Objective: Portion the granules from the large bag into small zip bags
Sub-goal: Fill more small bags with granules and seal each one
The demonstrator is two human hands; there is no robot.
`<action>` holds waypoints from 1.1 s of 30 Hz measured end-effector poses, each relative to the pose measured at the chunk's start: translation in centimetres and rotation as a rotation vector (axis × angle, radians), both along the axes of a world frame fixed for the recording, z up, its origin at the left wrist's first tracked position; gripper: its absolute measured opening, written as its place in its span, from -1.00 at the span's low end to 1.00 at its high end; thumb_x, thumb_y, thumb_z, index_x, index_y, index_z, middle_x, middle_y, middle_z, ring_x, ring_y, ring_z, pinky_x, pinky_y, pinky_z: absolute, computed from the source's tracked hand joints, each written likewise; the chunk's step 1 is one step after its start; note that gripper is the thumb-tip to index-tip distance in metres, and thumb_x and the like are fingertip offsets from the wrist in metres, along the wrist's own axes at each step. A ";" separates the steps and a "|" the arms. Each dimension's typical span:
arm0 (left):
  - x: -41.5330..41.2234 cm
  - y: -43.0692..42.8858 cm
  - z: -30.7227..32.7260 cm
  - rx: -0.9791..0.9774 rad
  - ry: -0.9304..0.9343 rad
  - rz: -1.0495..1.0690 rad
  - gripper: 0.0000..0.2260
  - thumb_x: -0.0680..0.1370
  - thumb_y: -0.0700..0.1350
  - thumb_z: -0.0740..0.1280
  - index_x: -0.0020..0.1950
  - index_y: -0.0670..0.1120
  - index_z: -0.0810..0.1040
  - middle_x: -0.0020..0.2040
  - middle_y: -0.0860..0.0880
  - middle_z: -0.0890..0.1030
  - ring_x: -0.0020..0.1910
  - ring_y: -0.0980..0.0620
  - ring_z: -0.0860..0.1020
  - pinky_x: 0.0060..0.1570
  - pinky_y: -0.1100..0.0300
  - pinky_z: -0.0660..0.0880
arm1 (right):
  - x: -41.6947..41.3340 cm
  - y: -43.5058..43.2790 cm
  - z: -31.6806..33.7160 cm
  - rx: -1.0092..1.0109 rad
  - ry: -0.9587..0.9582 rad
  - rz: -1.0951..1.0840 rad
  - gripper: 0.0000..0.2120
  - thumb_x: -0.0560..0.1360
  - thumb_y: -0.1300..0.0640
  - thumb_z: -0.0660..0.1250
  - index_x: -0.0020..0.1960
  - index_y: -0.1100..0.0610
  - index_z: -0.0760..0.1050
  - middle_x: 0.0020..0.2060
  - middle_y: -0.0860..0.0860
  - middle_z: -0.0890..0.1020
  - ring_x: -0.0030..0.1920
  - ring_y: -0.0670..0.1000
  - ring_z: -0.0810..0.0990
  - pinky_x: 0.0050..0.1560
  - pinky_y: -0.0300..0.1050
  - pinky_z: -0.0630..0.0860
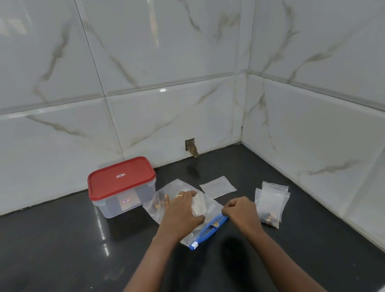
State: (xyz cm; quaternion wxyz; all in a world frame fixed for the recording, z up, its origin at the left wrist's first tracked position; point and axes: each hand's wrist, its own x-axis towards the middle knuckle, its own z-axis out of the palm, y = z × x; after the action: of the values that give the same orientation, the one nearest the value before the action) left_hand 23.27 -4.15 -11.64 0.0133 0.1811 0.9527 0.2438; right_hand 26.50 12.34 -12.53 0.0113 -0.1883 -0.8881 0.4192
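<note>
The large clear blue-zipped plastic bag (210, 214) needs my flat, straight-fingered left grip (182, 211) pressing while my right grip (239, 210), pinching its zip, pulls evenly.

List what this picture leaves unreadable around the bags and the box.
Head view throughout.
Contents of the box: hidden by frosted walls and red lid.
Amount left in the large bag: covered by the left hand.
Grip of the right hand on the zip: fingers curl under.
Print on the labels: too small.
</note>
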 end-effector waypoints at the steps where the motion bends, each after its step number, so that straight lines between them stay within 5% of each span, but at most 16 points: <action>1: 0.0 0.4 -0.4 -0.046 0.001 -0.029 -0.39 0.41 0.10 0.41 0.38 0.01 0.27 0.33 0.02 0.39 0.34 0.01 0.34 0.48 -0.11 -0.06 | -0.1 0.1 -0.6 0.089 -0.079 0.048 -0.82 0.50 0.20 0.31 0.03 0.24 0.62 -0.08 0.10 0.65 -0.15 -0.10 0.52 -0.08 -0.29 0.46; 7: -0.1 2.6 -2.5 -0.285 0.055 -0.105 -0.39 0.42 0.20 0.35 0.38 0.01 0.26 0.33 0.01 0.35 0.35 -0.03 0.32 0.41 -0.23 -0.02 | -0.1 -1.5 -3.1 0.214 -0.046 0.176 -0.79 0.49 0.21 0.26 -0.01 0.21 0.66 -0.07 0.09 0.68 -0.08 0.03 0.63 0.00 -0.22 0.48; 12: -0.9 1.4 -2.1 0.014 0.076 -0.032 -0.51 0.45 0.07 0.36 0.32 -0.02 0.33 0.29 0.02 0.42 0.27 0.02 0.41 0.38 -0.10 0.20 | -0.8 -3.1 -4.3 0.424 0.173 0.241 -0.80 0.50 0.23 0.23 -0.02 0.23 0.62 -0.07 0.11 0.62 -0.02 0.08 0.55 0.04 -0.09 0.48; 16: -1.3 0.3 -0.3 0.218 0.105 0.017 -0.63 0.46 -0.09 0.37 0.25 -0.05 0.42 0.18 -0.02 0.52 0.16 0.01 0.49 0.26 0.07 0.36 | -2.7 -5.2 -3.3 0.521 0.091 0.413 -0.74 0.57 0.18 0.20 0.18 0.25 0.51 0.11 0.13 0.56 0.16 0.08 0.51 0.23 -0.05 0.44; 20: -1.4 -1.5 1.9 0.333 0.223 0.069 -0.65 0.45 -0.17 0.40 0.22 -0.12 0.47 0.12 -0.04 0.55 0.05 0.05 0.49 0.04 0.30 0.34 | -4.1 -6.9 -0.3 0.663 -0.114 0.587 -0.71 0.58 0.11 0.20 0.21 0.25 0.48 0.14 0.14 0.58 0.16 0.14 0.56 0.19 0.00 0.48; 24: -1.8 -3.2 3.8 0.369 0.328 0.143 -0.72 0.42 -0.20 0.41 0.11 -0.16 0.53 0.01 -0.10 0.59 -0.04 -0.07 0.54 -0.07 0.24 0.34 | -5.1 -8.2 2.2 0.779 -0.127 0.594 -0.74 0.51 0.27 0.28 0.20 0.26 0.49 0.15 0.14 0.58 0.16 0.12 0.57 0.11 -0.07 0.49; 29: -1.7 -4.0 4.5 0.262 0.206 0.141 -0.61 0.42 -0.18 0.37 0.23 -0.10 0.43 0.12 -0.08 0.53 0.07 -0.08 0.50 0.02 0.08 0.41 | -7.6 -8.7 6.4 0.604 -0.244 0.465 -0.86 0.60 0.15 0.20 0.06 0.16 0.50 0.11 0.11 0.57 0.31 0.00 0.47 0.24 -0.23 0.38; 31: -1.6 -3.8 4.9 0.277 0.165 0.148 -0.61 0.44 -0.21 0.36 0.25 -0.12 0.41 0.15 -0.09 0.51 0.04 -0.04 0.47 -0.04 0.13 0.37 | -7.5 -8.0 7.1 0.600 -0.109 0.417 -0.78 0.62 0.29 0.06 -0.12 0.14 0.41 0.10 0.18 0.55 0.21 0.02 0.51 0.09 -0.22 0.36; 33: -1.7 -3.3 5.9 0.367 0.187 0.170 -0.64 0.45 -0.20 0.37 0.23 -0.12 0.42 0.11 -0.05 0.51 -0.02 0.04 0.41 -0.12 0.21 0.29 | -6.6 -7.1 7.1 0.655 -0.022 0.349 -0.68 0.61 0.36 0.05 -0.27 0.15 0.36 -0.09 0.12 0.54 -0.10 -0.04 0.52 -0.22 -0.27 0.30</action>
State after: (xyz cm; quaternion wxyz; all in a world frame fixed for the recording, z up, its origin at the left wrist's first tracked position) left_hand 21.57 -7.43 -5.75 -0.1287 0.1211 0.9013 0.3955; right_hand 19.86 5.22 -5.40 -0.0101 -0.0249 -0.9940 0.1063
